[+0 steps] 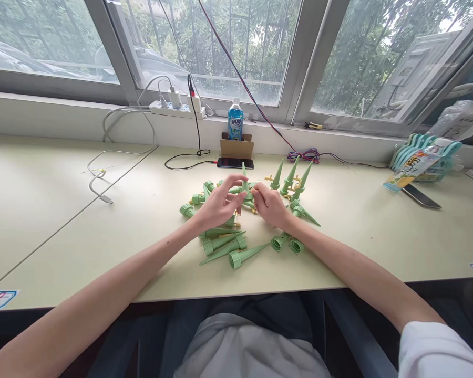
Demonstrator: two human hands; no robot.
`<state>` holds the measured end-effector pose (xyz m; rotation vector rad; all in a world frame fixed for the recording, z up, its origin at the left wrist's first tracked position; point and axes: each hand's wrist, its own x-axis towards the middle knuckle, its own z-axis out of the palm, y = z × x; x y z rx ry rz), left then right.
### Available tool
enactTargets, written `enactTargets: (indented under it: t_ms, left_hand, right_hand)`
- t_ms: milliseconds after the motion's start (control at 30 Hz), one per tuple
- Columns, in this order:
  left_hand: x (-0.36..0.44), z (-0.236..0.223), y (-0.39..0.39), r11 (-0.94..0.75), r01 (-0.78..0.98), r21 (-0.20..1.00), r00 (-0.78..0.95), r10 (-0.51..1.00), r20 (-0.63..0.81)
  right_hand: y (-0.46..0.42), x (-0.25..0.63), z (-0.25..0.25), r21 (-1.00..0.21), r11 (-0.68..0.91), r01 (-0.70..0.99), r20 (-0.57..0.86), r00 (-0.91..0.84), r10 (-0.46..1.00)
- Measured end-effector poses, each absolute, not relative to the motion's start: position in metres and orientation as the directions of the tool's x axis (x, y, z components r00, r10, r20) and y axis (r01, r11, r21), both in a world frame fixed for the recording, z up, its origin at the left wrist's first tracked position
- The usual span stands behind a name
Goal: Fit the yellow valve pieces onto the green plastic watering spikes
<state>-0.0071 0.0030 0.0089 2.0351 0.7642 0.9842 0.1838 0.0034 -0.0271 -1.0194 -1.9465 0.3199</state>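
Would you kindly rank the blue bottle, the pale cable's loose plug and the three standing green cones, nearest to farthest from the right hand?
1. Three standing green cones, just right of the right hand.
2. Blue bottle, at the back.
3. Loose plug, over on the left.

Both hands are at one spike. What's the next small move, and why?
Probably hold the light-green plastic cone spike steady in the left hand while the right hand presses any side fitting home: it pinches beside the spike's base, what it grips is mostly hidden, and three upright light-green plastic spikes nearby carry small yellow fittings.
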Motion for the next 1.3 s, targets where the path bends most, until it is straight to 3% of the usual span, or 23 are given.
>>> enactTargets:
  t_ms: [1300]
  left_hand:
    - [-0.0077, 0.0092, 0.0035, -0.546, 0.217, 0.809, 0.535, 0.76, 0.37]
  right_hand:
    - [0.0027, 0.1837, -0.0268, -0.583, 0.636, 0.505, 0.597, -0.265, 0.757]
